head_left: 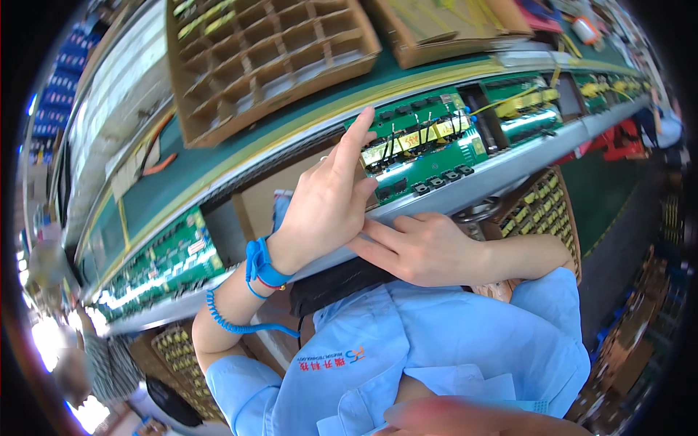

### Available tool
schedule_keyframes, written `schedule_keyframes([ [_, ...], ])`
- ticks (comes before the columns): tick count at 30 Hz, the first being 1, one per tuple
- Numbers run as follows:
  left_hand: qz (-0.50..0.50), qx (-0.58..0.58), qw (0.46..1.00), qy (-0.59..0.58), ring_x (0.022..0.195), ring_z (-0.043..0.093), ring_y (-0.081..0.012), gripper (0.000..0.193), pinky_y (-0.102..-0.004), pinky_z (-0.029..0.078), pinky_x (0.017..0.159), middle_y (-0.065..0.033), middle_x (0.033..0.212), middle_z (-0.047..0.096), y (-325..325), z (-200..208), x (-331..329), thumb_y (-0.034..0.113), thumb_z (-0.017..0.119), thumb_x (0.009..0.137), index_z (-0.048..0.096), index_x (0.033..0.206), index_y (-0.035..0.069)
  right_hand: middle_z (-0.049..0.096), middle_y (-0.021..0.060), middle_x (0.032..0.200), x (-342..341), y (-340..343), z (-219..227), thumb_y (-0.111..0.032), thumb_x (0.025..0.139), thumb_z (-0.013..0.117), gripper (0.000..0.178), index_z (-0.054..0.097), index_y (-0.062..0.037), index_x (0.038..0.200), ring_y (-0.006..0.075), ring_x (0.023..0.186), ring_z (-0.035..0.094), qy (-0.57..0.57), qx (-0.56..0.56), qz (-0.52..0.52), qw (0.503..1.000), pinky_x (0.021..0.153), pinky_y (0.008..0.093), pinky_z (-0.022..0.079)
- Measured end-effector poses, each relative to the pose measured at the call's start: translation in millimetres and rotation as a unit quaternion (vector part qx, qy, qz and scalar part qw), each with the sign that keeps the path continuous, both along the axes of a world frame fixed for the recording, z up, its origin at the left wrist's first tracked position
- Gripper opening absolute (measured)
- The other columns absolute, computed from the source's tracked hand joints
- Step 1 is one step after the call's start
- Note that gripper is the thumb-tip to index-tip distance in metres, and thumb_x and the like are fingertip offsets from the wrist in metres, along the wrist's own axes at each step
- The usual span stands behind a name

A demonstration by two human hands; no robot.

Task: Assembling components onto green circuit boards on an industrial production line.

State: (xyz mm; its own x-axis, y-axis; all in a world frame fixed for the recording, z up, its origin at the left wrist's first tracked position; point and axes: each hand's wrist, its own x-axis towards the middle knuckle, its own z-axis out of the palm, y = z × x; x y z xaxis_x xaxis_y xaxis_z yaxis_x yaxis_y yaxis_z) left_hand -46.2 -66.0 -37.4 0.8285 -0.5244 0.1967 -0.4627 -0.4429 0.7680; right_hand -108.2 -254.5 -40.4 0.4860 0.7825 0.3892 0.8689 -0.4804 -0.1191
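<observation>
At far left, a green populated board (167, 263) lies along the metal rail (465, 190). Next, the left hand (325, 200), blue strap (266, 264) at its wrist, is partly open, index finger extended at the left end of the middle circuit board (438, 154), which bears yellow components (414, 140); whether it grips anything, I cannot tell. Below that board, the right hand (434, 251) is loosely bent, fingertips near the left; its hold is unclear.
</observation>
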Motion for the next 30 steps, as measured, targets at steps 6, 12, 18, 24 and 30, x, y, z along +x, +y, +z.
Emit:
schedule_keyframes([
  [6,-0.043,-0.007,0.995,0.086,0.102,0.067,-0.0365,0.079,-0.0439,0.055,0.09,-0.0202,0.136,0.058,-41.6,2.5,18.3,-0.003,0.058,0.087,0.023,0.156,0.01,0.066,0.008,0.107,-3.7,-32.0,-7.8,-0.02,0.081,0.061,0.05,0.06,-0.0049,0.129,0.014,0.058,0.059,0.013,-0.158,-0.16,0.974,0.046,0.0248,0.047],
  [12,-0.045,-0.008,0.99,0.134,0.112,0.066,-0.0325,0.081,-0.0417,0.053,0.094,-0.0202,0.141,0.055,-49.2,4.9,19.6,-0.005,0.059,0.088,0.021,0.158,0.01,0.064,0.0058,0.101,-0.8,-54.7,-9.6,-0.022,0.082,0.06,0.043,0.062,-0.0058,0.122,0.0177,0.06,0.062,0.003,-0.137,-0.167,0.976,0.047,0.0291,0.048],
  [18,-0.066,-0.003,0.994,0.09,0.136,0.049,-0.0293,0.079,-0.0402,0.043,0.111,-0.0155,0.149,0.047,-14.1,11.6,1.2,-0.007,0.065,0.088,0.029,0.156,0.01,0.066,0.0034,0.12,1.4,-82.0,-2.5,-0.015,0.081,0.059,0.05,0.056,-0.011,0.131,0.0191,0.072,0.064,0.021,-0.223,-0.225,0.948,0.054,0.0314,0.054],
  [24,0.135,0.06,0.985,-0.084,0.119,0.057,-0.039,0.058,-0.042,0.05,0.097,-0.0173,0.134,0.056,83.5,15.9,-42.6,-0.002,0.068,0.081,0.053,0.137,0.005,0.063,0.0038,0.126,11.0,-102.7,-6.4,-0.007,0.083,0.055,0.051,0.052,-0.0126,0.134,0.0267,0.082,0.068,0.06,-0.218,-0.299,0.927,0.069,0.0382,0.058],
  [30,0.416,0.241,0.862,-0.163,0.119,0.059,-0.0382,0.053,-0.043,0.048,0.099,-0.0207,0.129,0.062,192.2,5.2,-99.7,0.007,0.068,0.09,0.052,0.14,0.003,0.059,0.0058,0.131,15.7,-121.6,1.6,0.012,0.074,0.063,0.075,0.045,-0.0149,0.142,0.0318,0.102,0.064,0.141,-0.271,-0.37,0.877,0.081,0.0446,0.056],
])
